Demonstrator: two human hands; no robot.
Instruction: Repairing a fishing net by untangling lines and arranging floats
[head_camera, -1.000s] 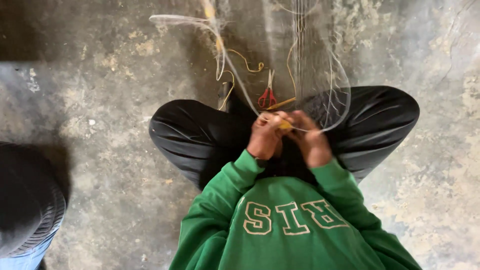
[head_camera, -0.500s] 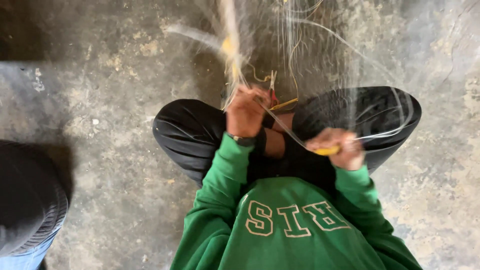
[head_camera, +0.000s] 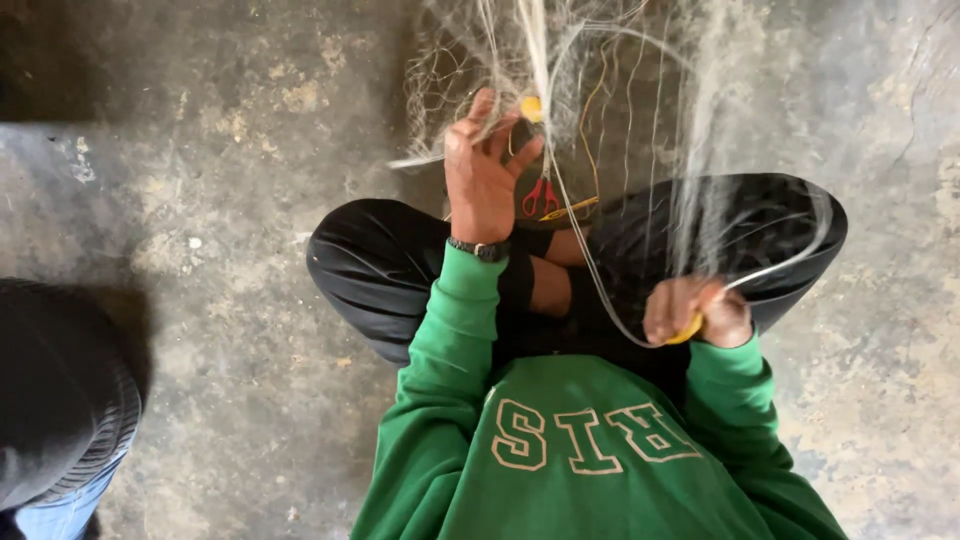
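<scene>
A rough concrete floor (head_camera: 200, 200) is spread under everything, and crossed legs in black trousers (head_camera: 380, 270) are folded on it. A fine, pale fishing net (head_camera: 620, 120) is draped from the top edge down over the knees — partly blurred. The left hand (head_camera: 485, 165) is raised, its grip closed on a fold of mesh beside a small yellow float (head_camera: 531, 108). The right hand (head_camera: 695, 312) is drawn low over the right knee, its grip closed on a yellow netting needle (head_camera: 688, 330), with twine pulled taut between the hands. A knot appears to be mid-tightening; steady tension seems called for. Red-handled scissors (head_camera: 541, 195) are left between the knees.
</scene>
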